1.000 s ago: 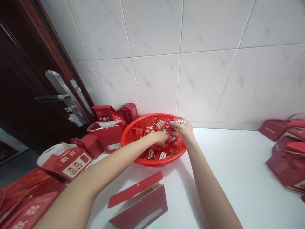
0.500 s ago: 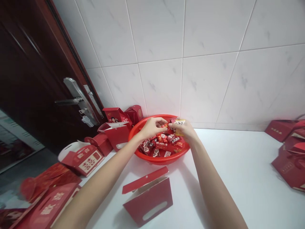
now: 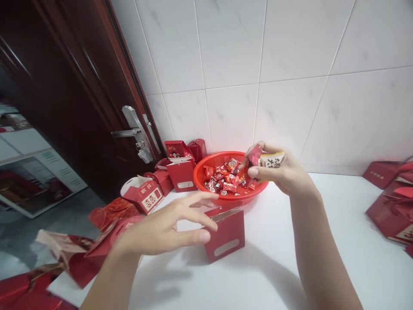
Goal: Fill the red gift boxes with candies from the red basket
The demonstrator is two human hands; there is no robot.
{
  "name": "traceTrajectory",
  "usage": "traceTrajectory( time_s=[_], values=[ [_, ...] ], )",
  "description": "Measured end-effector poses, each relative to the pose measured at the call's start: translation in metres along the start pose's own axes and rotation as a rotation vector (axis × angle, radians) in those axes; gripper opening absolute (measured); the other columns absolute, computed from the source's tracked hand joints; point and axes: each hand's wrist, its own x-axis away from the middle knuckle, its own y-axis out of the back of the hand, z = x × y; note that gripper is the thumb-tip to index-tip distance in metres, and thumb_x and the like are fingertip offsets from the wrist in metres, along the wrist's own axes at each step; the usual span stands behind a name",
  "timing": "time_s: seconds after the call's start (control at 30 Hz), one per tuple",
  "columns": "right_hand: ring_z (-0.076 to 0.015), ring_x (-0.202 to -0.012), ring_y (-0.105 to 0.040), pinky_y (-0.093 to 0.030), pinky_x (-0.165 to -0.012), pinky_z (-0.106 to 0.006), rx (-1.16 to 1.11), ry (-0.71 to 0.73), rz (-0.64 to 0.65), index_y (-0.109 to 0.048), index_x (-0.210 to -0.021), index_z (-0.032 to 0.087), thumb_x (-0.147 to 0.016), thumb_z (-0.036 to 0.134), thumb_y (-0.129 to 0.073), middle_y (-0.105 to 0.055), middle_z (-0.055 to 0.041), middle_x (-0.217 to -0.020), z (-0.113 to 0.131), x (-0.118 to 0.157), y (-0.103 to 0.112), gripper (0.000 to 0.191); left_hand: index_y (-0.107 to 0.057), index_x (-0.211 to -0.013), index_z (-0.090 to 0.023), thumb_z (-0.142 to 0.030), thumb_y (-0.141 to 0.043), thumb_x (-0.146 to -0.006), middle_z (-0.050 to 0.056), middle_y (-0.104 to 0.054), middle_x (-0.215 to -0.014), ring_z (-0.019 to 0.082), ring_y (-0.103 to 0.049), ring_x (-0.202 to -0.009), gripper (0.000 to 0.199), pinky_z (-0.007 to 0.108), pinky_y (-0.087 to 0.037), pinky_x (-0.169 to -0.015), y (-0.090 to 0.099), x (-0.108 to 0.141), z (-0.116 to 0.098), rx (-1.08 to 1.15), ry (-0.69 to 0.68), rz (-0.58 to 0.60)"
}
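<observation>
My right hand [image 3: 274, 170], raised over the right rim of a red plastic basket [image 3: 199, 183], is closed around several wrapped candies [image 3: 272, 160]; a cream packet with dark characters and a red-pink wrapper show. More candies in red wrappers [image 3: 229, 187] lie inside the basket. Nearer to me stands a dark red gift box [image 3: 226, 237] with a white oval on its front and its top open. Just left of that box is my left hand [image 3: 174, 224], fingers stretched apart and holding nothing. Its fingertips overlap the box's edge in view; whether they touch it I cannot tell.
Several red gift boxes [image 3: 149, 193] line the table's left edge, some with open flaps. Other dark red boxes [image 3: 390, 211] stand at the right. A tiled wall [image 3: 290, 86] runs behind the white table [image 3: 258, 280]. A dark door with a metal handle [image 3: 124, 133] is at left.
My left hand has left the basket, come toward me to the box and opened. My right hand has lifted rightward with the candies. The view has shifted, and the box's lid flap sits partly behind my fingers.
</observation>
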Motion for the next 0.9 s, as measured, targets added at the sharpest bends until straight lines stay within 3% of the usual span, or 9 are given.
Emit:
traceTrajectory(
  time_s=[0.1, 0.2, 0.27, 0.37, 0.47, 0.67, 0.9],
  values=[
    [-0.0203, -0.073, -0.067, -0.057, -0.068, -0.034, 0.072, -0.033, 0.138, -0.066, -0.081, 0.02, -0.067, 0.035, -0.087, -0.068, -0.0031, -0.082, 0.009, 0.011, -0.01, 0.029, -0.071, -0.123, -0.04, -0.043, -0.068, -0.087, 0.0, -0.051, -0.151, 0.032, -0.042, -0.143, 0.037, 0.045, -0.035, -0.117, -0.018, 0.005, 0.004, -0.075, 0.055, -0.054],
    [-0.0194, -0.074, -0.067, -0.057, -0.07, -0.033, 0.133, -0.033, 0.246, -0.066, -0.082, 0.02, -0.073, 0.035, -0.083, -0.068, -0.0025, -0.082, 0.011, 0.015, -0.016, 0.025, -0.06, -0.137, -0.038, -0.045, -0.057, -0.094, 0.001, -0.057, -0.147, 0.028, -0.049, -0.137, 0.044, 0.042, -0.039, -0.114, -0.037, -0.005, 0.01, 0.017, 0.06, -0.155],
    [-0.0185, -0.073, -0.065, -0.056, -0.067, -0.031, 0.176, -0.033, 0.266, -0.065, -0.081, 0.02, -0.074, 0.035, -0.082, -0.066, -0.0015, -0.08, 0.01, 0.016, -0.016, 0.024, -0.067, -0.129, -0.034, -0.046, -0.055, -0.095, 0.003, -0.065, -0.136, 0.027, -0.057, -0.128, 0.038, 0.04, -0.048, -0.105, -0.048, -0.016, 0.014, 0.12, 0.088, -0.272],
    [-0.0178, -0.073, -0.064, -0.053, -0.065, -0.029, 0.215, -0.061, 0.272, -0.064, -0.081, 0.021, -0.074, 0.034, -0.08, -0.064, -0.0005, -0.08, 0.009, 0.017, -0.015, 0.022, -0.074, -0.111, -0.027, -0.047, -0.068, -0.085, 0.005, -0.072, -0.123, 0.029, -0.063, -0.117, 0.033, 0.04, -0.051, -0.098, -0.059, -0.031, 0.017, 0.218, 0.127, -0.39],
    [-0.0167, -0.075, -0.061, -0.049, -0.064, -0.026, 0.293, -0.073, 0.335, -0.062, -0.083, 0.021, -0.077, 0.028, -0.076, -0.063, 0.0, -0.082, 0.009, 0.019, -0.013, 0.017, -0.072, -0.117, -0.024, -0.036, -0.082, -0.072, 0.007, -0.07, -0.127, 0.03, -0.061, -0.12, 0.047, 0.041, -0.046, -0.104, -0.061, -0.042, 0.014, 0.288, 0.092, -0.302],
    [-0.0131, -0.07, -0.054, -0.037, -0.058, -0.024, 0.604, -0.034, 0.494, -0.054, -0.079, 0.02, -0.079, 0.013, -0.069, -0.059, 0.0027, -0.077, 0.007, 0.018, -0.011, 0.016, -0.065, -0.128, -0.021, -0.027, -0.081, -0.071, 0.007, -0.07, -0.124, 0.028, -0.065, -0.111, 0.06, 0.039, -0.05, -0.099, -0.049, -0.057, 0.006, 0.382, -0.035, -0.031],
    [-0.0105, -0.061, -0.046, -0.03, -0.052, -0.024, 0.759, -0.026, 0.522, -0.054, -0.078, 0.02, -0.076, 0.01, -0.069, -0.054, 0.0045, -0.07, 0.002, 0.014, -0.013, 0.018, -0.065, -0.129, -0.023, -0.029, -0.083, -0.07, 0.008, -0.07, -0.124, 0.028, -0.065, -0.111, 0.062, 0.041, -0.052, -0.096, -0.043, -0.067, 0.01, 0.441, -0.034, 0.072]
  ],
)
